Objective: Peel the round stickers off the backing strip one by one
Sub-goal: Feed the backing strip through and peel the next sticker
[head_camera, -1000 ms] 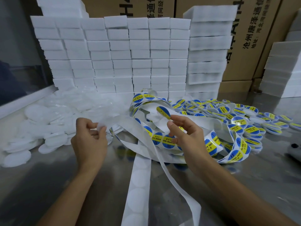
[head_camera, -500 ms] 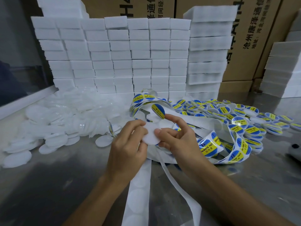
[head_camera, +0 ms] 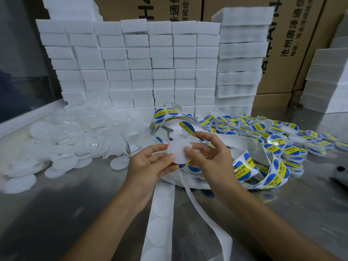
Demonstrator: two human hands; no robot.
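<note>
My left hand (head_camera: 150, 163) and my right hand (head_camera: 209, 153) meet over the table and both pinch a round white lid (head_camera: 178, 150). A peeled blue-and-yellow round sticker (head_camera: 187, 128) stands on my right index fingertip, just above the lid. Behind and under my hands the white backing strip (head_camera: 243, 164) coils, still carrying several blue-and-yellow stickers. Its bare tail (head_camera: 160, 213), with empty round marks, runs toward me.
A heap of plain white lids (head_camera: 62, 140) lies at the left. Labelled lids (head_camera: 278, 136) spread at the right. Stacked white foam blocks (head_camera: 143, 63) and cardboard boxes (head_camera: 235, 8) wall the back. The steel table (head_camera: 56, 213) reaches the near edge.
My left hand let go of the backing strip at the left and came to the middle with a white lid. My right hand lifted the peeled sticker up to the lid.
</note>
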